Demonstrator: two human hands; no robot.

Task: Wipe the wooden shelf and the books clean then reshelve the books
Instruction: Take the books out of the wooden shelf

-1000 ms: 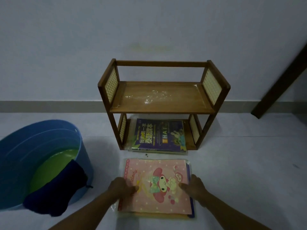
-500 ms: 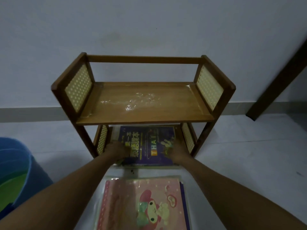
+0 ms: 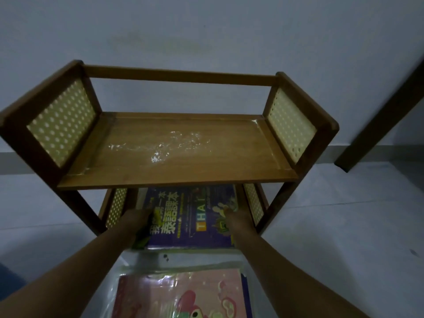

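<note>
Fingers [image 3: 146, 212] of the left hand [image 3: 135, 220] lay curled over the left edge of the purple book [image 3: 190, 216]; the right hand [image 3: 236, 220] pressed on its right side, fingers close together. That book lay flat on the wooden shelf's [image 3: 174, 154] bottom tier, and a pink book [image 3: 181, 294] lay on the floor in front.

The purple book [image 3: 192, 214] lying on the lower board of the wooden shelf [image 3: 179, 177] carries the only readable print. Large pale Chinese characters run down the left part of its cover; among them 一, 本 and 課本 can be made out, the rest partly hidden or blurred. To their right stand the Latin letters "THAI", the T on an orange square. Smaller lines of print on the cover are too fine to read. The pink book [image 3: 183, 294] nearer shows no legible words.
</note>
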